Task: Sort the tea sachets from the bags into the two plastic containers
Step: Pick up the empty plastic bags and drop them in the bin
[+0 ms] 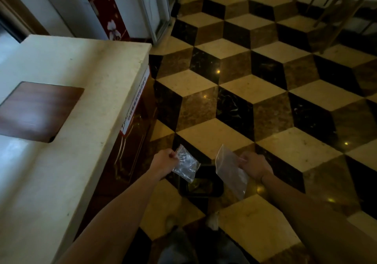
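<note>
Two bare forearms reach forward and down over the floor. The left hand (165, 160) pinches one small, crinkled clear plastic bag (186, 164) by its edge; the right hand (254, 166) grips a second, smoother and longer clear bag (229, 171) by its side. Both bags look thin, glossy and see-through; whether any sachet is inside cannot be told. Between and below them sits one black, rounded-rectangular bin (201, 191) on the floor, its rim shiny, its contents dim and yellowish. The floor (265, 100) is polished stone tile in cream, brown and black diamonds forming a cube pattern. To the left stands a counter (81, 100) with a pale, matte stone top and one rectangular dark wood inset (38, 110). A red-and-white label (135, 104) runs along its edge; its print is too blurred to read. The dark wooden front below has carved panels.
</note>
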`<state>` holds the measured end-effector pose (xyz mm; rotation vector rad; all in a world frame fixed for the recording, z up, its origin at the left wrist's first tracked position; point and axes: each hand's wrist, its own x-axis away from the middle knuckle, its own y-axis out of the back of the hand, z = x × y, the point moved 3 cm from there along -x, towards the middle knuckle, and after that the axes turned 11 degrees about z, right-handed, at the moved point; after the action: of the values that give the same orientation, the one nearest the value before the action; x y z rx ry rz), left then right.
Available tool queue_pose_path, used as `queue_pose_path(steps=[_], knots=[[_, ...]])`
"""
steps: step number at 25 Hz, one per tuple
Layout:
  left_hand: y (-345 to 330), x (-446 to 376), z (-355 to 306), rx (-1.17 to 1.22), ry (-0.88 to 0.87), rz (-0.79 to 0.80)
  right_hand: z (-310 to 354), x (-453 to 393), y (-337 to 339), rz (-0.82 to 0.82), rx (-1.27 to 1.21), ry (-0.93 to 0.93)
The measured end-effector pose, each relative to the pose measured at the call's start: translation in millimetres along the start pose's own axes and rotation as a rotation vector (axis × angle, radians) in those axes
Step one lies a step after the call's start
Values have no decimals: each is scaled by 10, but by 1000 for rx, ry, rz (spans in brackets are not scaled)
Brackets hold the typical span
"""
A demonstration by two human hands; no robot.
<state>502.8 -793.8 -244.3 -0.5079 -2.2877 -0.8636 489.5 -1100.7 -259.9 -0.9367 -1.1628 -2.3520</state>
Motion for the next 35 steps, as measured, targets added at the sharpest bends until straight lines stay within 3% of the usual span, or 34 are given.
queue_pose_path(steps=[8, 17, 25, 35], knots=[[-334, -550, 313, 52, 152, -17, -271, -563, -454, 108, -94, -94], [-1146, -1962, 1460, 57, 283, 7, -876, -1980, -1553, 229, -43, -144], [-2232, -3240, 2517, 92, 420, 41, -1451, -3237, -2587, 184, -3, -204], [-2989, -4507, 3204, 255, 566, 96, -1804, -4353, -3475, 168, 13, -308]])
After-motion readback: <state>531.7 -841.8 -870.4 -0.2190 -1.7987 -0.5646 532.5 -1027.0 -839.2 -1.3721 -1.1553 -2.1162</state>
